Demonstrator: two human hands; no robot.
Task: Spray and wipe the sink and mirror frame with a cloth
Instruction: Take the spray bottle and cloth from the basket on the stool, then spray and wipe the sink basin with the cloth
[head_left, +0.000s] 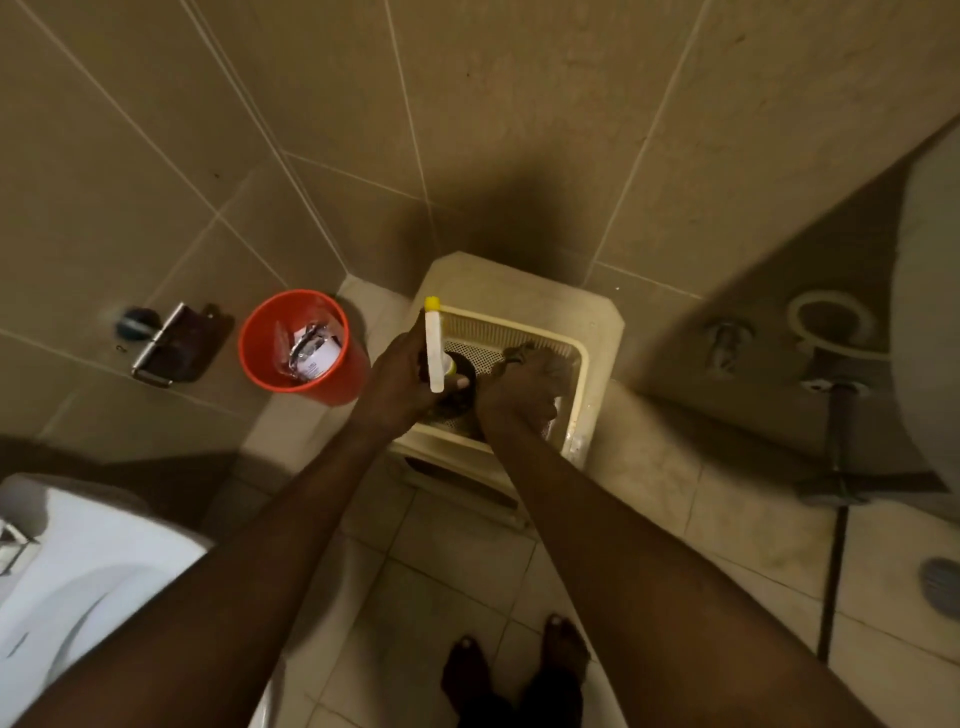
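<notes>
- Basket (575, 358): cream, perforated, on a stool (597, 312) set against the tiled wall, floor tiles bare in front.
- Left hand (402, 379): fingers curled round spray bottle (434, 345), over the basket's left edge.
- Right hand (519, 392): inside basket, gripping dark cloth (519, 353).
- Left: orange bin (260, 358) just beside stool; toilet (78, 582) near.
- Right: sink (930, 291), cut off; drain pipe (839, 441) below.
- Bottle body hidden beneath the hand.

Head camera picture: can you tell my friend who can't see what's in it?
Over a cream basket on a stool, the left hand holds a spray bottle and the right hand grips a cloth. A red bin stands left.
</notes>
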